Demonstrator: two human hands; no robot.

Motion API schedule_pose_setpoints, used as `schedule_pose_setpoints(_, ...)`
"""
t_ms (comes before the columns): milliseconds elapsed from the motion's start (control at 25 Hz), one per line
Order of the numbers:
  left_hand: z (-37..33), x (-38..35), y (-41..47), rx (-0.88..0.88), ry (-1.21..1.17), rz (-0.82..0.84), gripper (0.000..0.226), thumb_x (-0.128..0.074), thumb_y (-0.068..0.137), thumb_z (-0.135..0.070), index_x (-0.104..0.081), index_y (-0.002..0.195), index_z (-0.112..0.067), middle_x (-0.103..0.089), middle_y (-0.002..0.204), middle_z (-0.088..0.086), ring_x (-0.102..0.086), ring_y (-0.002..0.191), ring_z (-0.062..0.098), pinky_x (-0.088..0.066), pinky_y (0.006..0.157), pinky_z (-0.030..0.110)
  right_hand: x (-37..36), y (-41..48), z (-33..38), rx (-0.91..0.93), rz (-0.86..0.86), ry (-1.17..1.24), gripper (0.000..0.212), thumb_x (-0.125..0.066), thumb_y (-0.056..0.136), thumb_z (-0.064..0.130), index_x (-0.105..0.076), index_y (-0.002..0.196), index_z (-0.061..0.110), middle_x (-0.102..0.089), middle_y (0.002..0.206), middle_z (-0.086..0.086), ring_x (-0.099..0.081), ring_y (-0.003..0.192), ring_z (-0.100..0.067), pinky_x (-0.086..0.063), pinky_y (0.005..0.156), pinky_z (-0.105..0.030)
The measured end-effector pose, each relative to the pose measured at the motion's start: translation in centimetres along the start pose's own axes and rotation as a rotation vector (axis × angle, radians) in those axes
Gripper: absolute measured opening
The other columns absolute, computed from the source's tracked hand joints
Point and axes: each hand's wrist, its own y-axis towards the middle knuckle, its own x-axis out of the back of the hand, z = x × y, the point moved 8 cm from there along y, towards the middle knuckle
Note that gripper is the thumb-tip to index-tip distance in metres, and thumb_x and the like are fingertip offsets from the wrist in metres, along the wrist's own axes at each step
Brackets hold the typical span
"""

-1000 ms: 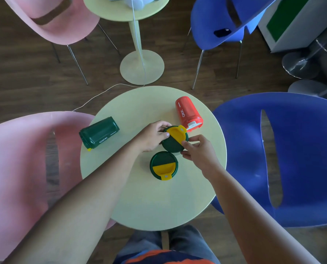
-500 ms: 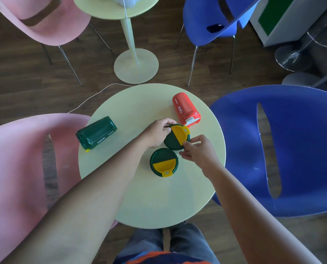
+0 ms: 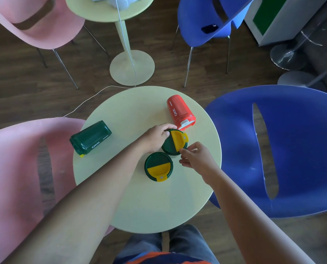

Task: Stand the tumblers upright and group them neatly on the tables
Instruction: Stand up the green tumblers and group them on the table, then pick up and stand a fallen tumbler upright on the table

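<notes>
Two green tumblers with yellow lid flaps stand upright near the middle of the round pale-green table. My left hand grips the farther upright green tumbler from its left side. My right hand pinches that tumbler's rim at its near right edge. The nearer upright green tumbler stands free just below them. A third green tumbler lies on its side at the table's left edge. A red tumbler lies on its side at the far right.
A pink chair is at the left and a large blue chair at the right of the table. Beyond stand a second small table, another pink chair and another blue chair. A white cable crosses the floor.
The tumbler in my hands has turned a little, so its yellow flap points more to the right. Both hands stay on it. The other tumblers have not moved.
</notes>
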Motion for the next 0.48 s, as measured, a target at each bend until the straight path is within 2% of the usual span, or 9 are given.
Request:
schedule_pose_setpoints(120, -0.6, 0.5, 0.1, 0.001, -0.023, -0.018, 0.036, -0.042, 0.104, -0.021, -0.053, 0.138, -0.024, -0.055, 0.144, 0.004, -0.050, 0.133, 0.022, -0.043, 0.110, 0.040, 1.0, 0.1, 0.1, 0.019, 0.020, -0.048, 0.027, -0.067, 0.089, 0.036, -0.058, 0.094, 0.011, -0.072, 0.092, -0.010, -0.072, 0.084, -0.024, -0.060, 0.081, -0.039)
schedule_pose_setpoints(240, -1.9, 2.6, 0.9, 0.018, -0.063, -0.164, 0.038, -0.053, 0.100, -0.030, -0.051, 0.137, -0.022, -0.056, 0.142, 0.006, -0.054, 0.129, 0.023, -0.043, 0.106, 0.036, 3.4, 1.2, 1.0, 0.028, -0.086, 0.039, 0.035, -0.057, 0.093, 0.044, -0.060, 0.099, 0.010, -0.070, 0.093, -0.008, -0.069, 0.083, -0.024, -0.057, 0.082, -0.041)
schedule_pose_setpoints(360, -2.9, 4.1, 3.2, 0.072, -0.039, -0.245, 0.050, -0.058, 0.097, -0.034, -0.043, 0.143, -0.023, -0.051, 0.146, 0.008, -0.050, 0.132, 0.024, -0.038, 0.101, 0.033, 5.3, 4.0, 2.6, 0.051, -0.177, 0.074, 0.031, -0.046, 0.100, 0.038, -0.059, 0.111, 0.012, -0.067, 0.102, -0.006, -0.067, 0.092, -0.022, -0.056, 0.087, -0.042)
schedule_pose_setpoints(480, -2.8, 4.0, 6.3, 0.204, -0.057, -0.205, 0.063, -0.059, 0.094, -0.040, -0.033, 0.149, -0.023, -0.047, 0.149, 0.010, -0.047, 0.135, 0.028, -0.037, 0.100, 0.034, 5.9, 8.2, 3.8, 0.096, -0.175, -0.100, 0.030, -0.042, 0.100, 0.025, -0.054, 0.127, 0.020, -0.062, 0.127, -0.005, -0.062, 0.108, -0.022, -0.053, 0.095, -0.044)
